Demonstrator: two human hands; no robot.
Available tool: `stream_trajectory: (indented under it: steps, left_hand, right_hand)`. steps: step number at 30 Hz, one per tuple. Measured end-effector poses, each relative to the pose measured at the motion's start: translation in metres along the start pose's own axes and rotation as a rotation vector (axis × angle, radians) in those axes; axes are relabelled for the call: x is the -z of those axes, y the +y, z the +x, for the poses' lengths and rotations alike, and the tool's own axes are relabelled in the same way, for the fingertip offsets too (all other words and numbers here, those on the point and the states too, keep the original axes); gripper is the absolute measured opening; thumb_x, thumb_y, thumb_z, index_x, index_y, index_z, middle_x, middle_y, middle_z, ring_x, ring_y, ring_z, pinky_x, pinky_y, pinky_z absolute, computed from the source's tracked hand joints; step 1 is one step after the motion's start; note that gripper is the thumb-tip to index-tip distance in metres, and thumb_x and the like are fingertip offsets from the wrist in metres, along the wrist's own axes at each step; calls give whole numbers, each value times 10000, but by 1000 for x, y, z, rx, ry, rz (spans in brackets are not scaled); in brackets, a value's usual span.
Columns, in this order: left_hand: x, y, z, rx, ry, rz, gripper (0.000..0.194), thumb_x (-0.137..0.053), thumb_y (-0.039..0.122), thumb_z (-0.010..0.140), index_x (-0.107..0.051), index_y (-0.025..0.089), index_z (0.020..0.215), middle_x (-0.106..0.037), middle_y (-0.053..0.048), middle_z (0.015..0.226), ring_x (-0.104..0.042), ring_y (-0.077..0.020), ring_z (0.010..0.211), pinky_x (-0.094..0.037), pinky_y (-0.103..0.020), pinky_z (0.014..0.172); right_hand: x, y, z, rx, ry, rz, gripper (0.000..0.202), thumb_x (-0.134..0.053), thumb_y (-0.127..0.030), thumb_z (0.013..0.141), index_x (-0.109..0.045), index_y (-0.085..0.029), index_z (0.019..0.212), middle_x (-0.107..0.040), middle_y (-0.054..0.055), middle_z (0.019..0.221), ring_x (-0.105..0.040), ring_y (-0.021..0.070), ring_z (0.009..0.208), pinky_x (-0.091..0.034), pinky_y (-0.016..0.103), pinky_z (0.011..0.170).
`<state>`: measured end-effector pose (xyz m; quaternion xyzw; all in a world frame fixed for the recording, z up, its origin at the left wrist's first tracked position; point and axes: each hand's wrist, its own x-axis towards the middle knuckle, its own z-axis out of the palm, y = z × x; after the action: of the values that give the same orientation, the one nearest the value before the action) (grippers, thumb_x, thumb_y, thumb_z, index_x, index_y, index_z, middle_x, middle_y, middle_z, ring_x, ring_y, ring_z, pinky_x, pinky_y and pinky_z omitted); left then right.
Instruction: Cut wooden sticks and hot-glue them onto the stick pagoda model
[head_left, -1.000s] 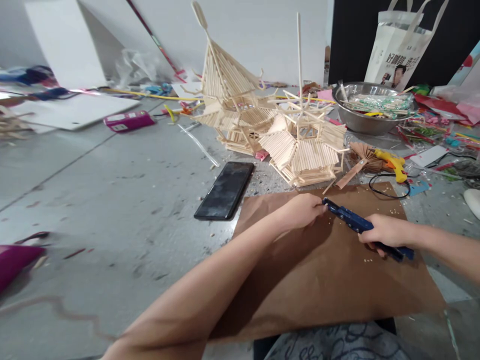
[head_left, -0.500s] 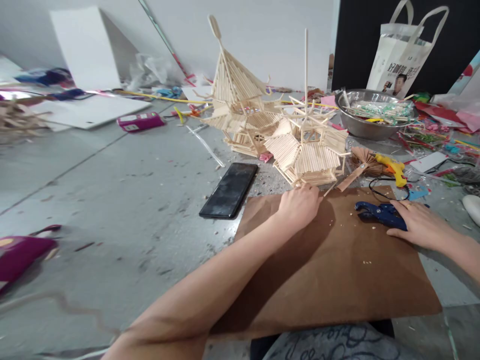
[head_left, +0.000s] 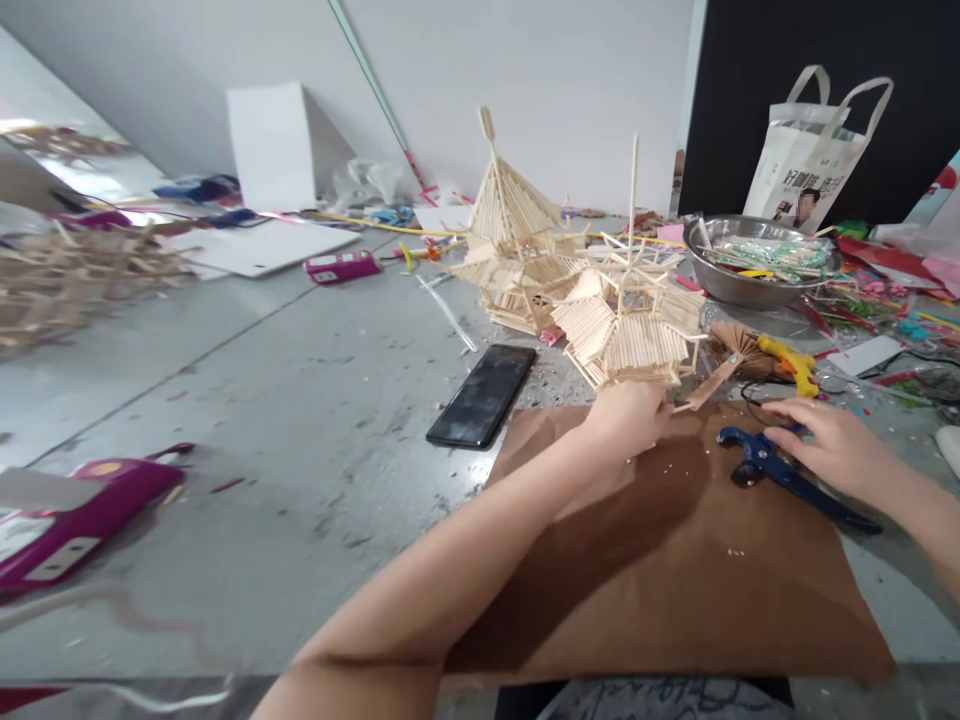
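My left hand (head_left: 630, 415) is closed at the front base of a small pavilion model (head_left: 626, 340) made of thin wooden sticks. From its fingers a thin wooden stick (head_left: 682, 407) pokes out to the right. To the right, my right hand (head_left: 836, 440) has its fingers stretched forward, just above and beside blue-handled cutting pliers (head_left: 784, 475) lying on a brown board (head_left: 675, 590). Ahead of its fingertips rests a yellow glue gun (head_left: 791, 365). A taller stick pavilion (head_left: 517, 220) with a pointed roof stands behind the smaller one.
Left of the board lies a black phone (head_left: 482, 396). A metal bowl (head_left: 724, 285) of wrapped sticks stands at the back right, near a white carrier bag (head_left: 802, 165). Brown folded paper (head_left: 731, 360) lies beside the model. Purple cases (head_left: 97, 510) are on the floor at left.
My right hand has lifted off the pliers and moved forward; the pliers have turned and lie on the board. My left hand stays by the model. The view has shifted left and up.
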<state>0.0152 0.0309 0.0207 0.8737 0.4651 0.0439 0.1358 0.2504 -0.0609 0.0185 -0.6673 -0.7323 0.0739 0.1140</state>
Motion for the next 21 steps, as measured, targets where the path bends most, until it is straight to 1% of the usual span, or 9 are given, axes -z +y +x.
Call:
stream_trajectory:
  steps: [2,4,6,8,11,14,16,18,21]
  left_hand:
    - [24,1,-11,-68,40,-152,241,-449,239,815,-594,137,651,-615,-44,626,-538,-129,579,-385,-240,557]
    - [46,-1,-18,-67,135,-308,227,-462,229,809,-557,142,622,-538,7,537,-451,-85,512,-329,-210,517]
    - [61,-3,-23,-30,242,-435,270,-464,247,813,-493,149,564,-460,34,477,-380,-65,464,-293,-202,487]
    - [70,-8,-24,12,302,-531,315,-462,261,814,-437,159,517,-418,44,452,-343,-54,438,-278,-202,470]
    - [76,-15,-21,57,335,-613,335,-469,285,812,-428,165,502,-409,44,441,-326,-49,416,-265,-208,457]
    - [84,-21,-14,58,298,-620,335,-510,305,795,-453,165,497,-378,52,418,-294,-43,395,-232,-220,447]
    - [92,-25,-7,36,261,-624,320,-547,296,774,-470,162,494,-368,54,415,-282,-39,396,-216,-227,452]
    - [100,-29,2,17,262,-662,290,-564,263,760,-476,160,504,-381,51,434,-291,-35,409,-211,-229,465]
    - [108,-37,15,49,262,-726,249,-581,209,742,-475,156,523,-379,55,449,-301,-24,409,-197,-223,470]
  right_hand:
    - [14,-28,19,15,24,196,373,-413,-420,868,-646,-178,1029,-692,76,993,-648,190,825,-498,304,733]
    - [24,-54,39,93,113,300,356,-434,-407,865,-634,-173,1044,-695,58,913,-635,151,722,-478,257,663]
    - [29,-75,58,230,253,248,361,-425,-380,875,-610,-181,1114,-687,49,889,-619,145,727,-451,253,667]
    - [33,-90,75,330,345,118,358,-407,-361,887,-610,-197,1133,-688,52,874,-617,166,788,-428,265,676]
    - [37,-102,97,358,390,-110,324,-401,-331,888,-667,-203,1020,-688,59,787,-607,179,727,-376,272,594]
    - [42,-108,116,383,386,-239,304,-400,-298,879,-683,-203,935,-674,50,718,-579,168,656,-312,272,537]
    - [45,-112,128,423,380,-254,296,-398,-274,873,-679,-204,935,-672,47,726,-572,164,658,-301,272,541]
    - [48,-115,139,446,378,-238,294,-400,-260,866,-679,-201,934,-675,51,754,-573,165,675,-311,275,558]
    - [51,-116,153,465,387,-165,294,-419,-272,855,-680,-200,970,-688,61,816,-586,175,720,-341,283,591]
